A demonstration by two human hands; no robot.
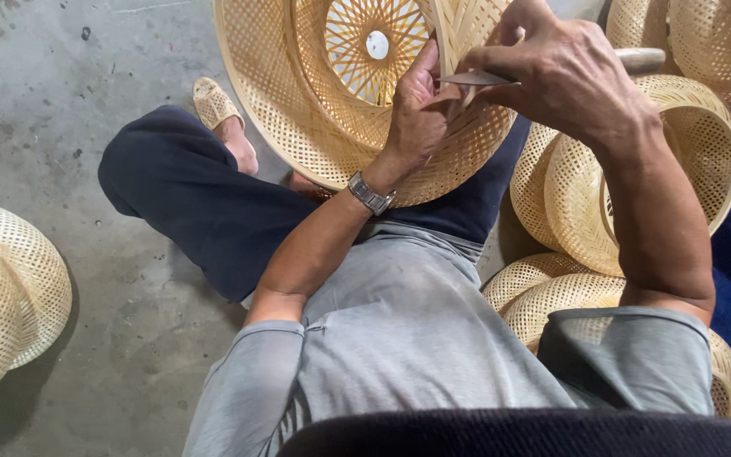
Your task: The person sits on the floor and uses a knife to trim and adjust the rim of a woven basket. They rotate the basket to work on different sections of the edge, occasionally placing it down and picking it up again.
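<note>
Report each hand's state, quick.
Left hand: closed, gripping the woven bamboo basket.
Right hand: closed on a wooden-handled knife.

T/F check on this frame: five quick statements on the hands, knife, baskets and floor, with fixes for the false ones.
1. The left hand grips the basket rim. True.
2. The right hand holds a knife. True.
3. The basket is metal wire. False: woven bamboo-like strips.
4. A watch sits on the right wrist. False: left wrist.
5. The floor is carpeted. False: bare concrete.
</note>
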